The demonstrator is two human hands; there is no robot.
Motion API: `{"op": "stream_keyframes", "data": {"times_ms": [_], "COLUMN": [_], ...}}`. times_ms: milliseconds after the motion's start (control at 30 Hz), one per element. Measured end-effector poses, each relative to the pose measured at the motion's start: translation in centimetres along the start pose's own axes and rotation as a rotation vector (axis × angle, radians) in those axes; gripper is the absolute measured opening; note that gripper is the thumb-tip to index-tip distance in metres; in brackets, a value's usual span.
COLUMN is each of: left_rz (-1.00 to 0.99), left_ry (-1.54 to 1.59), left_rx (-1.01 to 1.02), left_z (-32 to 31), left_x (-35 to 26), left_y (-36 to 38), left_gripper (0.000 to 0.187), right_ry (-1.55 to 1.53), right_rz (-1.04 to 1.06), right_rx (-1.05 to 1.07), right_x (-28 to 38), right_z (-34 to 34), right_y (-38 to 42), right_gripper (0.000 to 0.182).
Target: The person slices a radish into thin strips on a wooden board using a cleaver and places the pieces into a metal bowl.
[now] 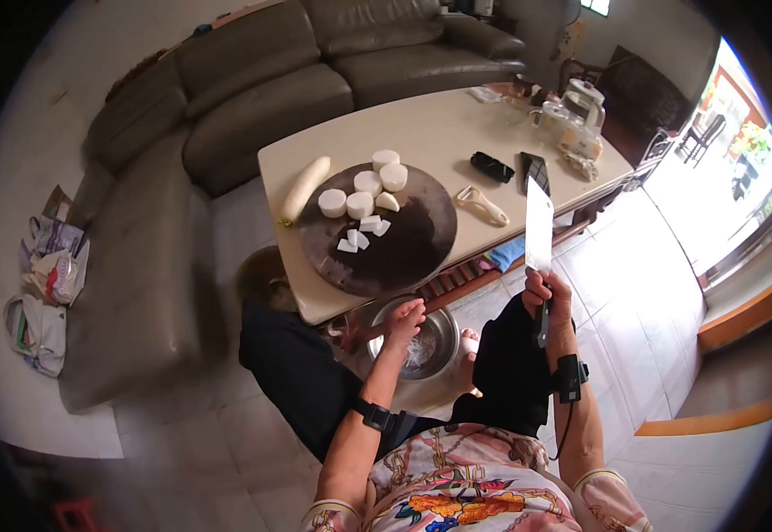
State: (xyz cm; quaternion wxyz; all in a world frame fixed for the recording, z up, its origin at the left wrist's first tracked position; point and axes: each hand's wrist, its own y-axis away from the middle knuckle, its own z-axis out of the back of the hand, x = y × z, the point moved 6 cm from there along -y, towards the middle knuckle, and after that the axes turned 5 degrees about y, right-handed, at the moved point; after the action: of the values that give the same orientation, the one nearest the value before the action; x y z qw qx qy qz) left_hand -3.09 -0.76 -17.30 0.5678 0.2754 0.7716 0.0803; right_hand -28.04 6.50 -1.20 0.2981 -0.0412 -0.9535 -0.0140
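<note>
Right hand (547, 293) grips cleaver (538, 229) upright; left hand (403, 321) over bowl (442, 332).

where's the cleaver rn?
In the head view, the cleaver is held upright in the right hand, right of centre, blade up beside the table edge, just right of the round cutting board.

- Your right hand (547, 297) grips a cleaver (538, 226), blade up toward twelve o'clock.
- Your left hand (403, 321) reaches into the steel bowl (439, 330).
</note>
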Motion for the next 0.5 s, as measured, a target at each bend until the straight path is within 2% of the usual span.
{"op": "stream_keyframes", "data": {"times_ms": [133, 267, 300, 333, 367, 400, 433, 467, 500], "left_rz": [0.021, 0.013, 0.001, -0.008, -0.008, -0.007, -0.008, -0.010, -0.005], "left_ry": [0.006, 0.021, 0.038, 0.054, 0.062, 0.073, 0.064, 0.058, 0.050], "left_rx": [-0.011, 0.027, 0.040, 0.055, 0.063, 0.066, 0.068, 0.058, 0.090], "left_z": [-0.4, -1.1, -1.1, -1.1, -1.1, -1.2, -1.4, -1.5, -1.9], "left_x": [-0.5, -1.4, -1.5, -1.5, -1.6, -1.8, -2.1, -2.3, -2.4], "left_y": [0.4, 1.0, 0.9, 0.8, 0.6, 0.6, 0.7, 1.0, 1.0], "left_gripper": [0.040, 0.039, 0.039, 0.039, 0.040, 0.040, 0.040, 0.039, 0.039], "right_ry": [-0.018, 0.420, 0.477, 0.418, 0.394, 0.382, 0.190, 0.222, 0.221], "right_rz": [-0.025, -0.044, -0.026, -0.069, -0.071, -0.045, -0.068, -0.005, 0.008], "right_rx": [0.009, 0.049, -0.053, -0.237, -0.271, -0.283, -0.153, -0.225, -0.184], "right_x": [0.7, 0.2, 0.3, 0.5, 1.0, 1.6, 0.7, 1.1, 1.3], "right_z": [1.0, 3.3, 3.1, 1.1, -0.3, -1.6, 1.0, -0.5, -1.4], "right_y": [0.9, 1.4, 1.7, 2.7, 3.2, 3.6, 3.0, 3.7, 4.0], "right_gripper": [0.018, 0.050, 0.053, 0.051, 0.047, 0.043, 0.021, 0.017, 0.015]}}
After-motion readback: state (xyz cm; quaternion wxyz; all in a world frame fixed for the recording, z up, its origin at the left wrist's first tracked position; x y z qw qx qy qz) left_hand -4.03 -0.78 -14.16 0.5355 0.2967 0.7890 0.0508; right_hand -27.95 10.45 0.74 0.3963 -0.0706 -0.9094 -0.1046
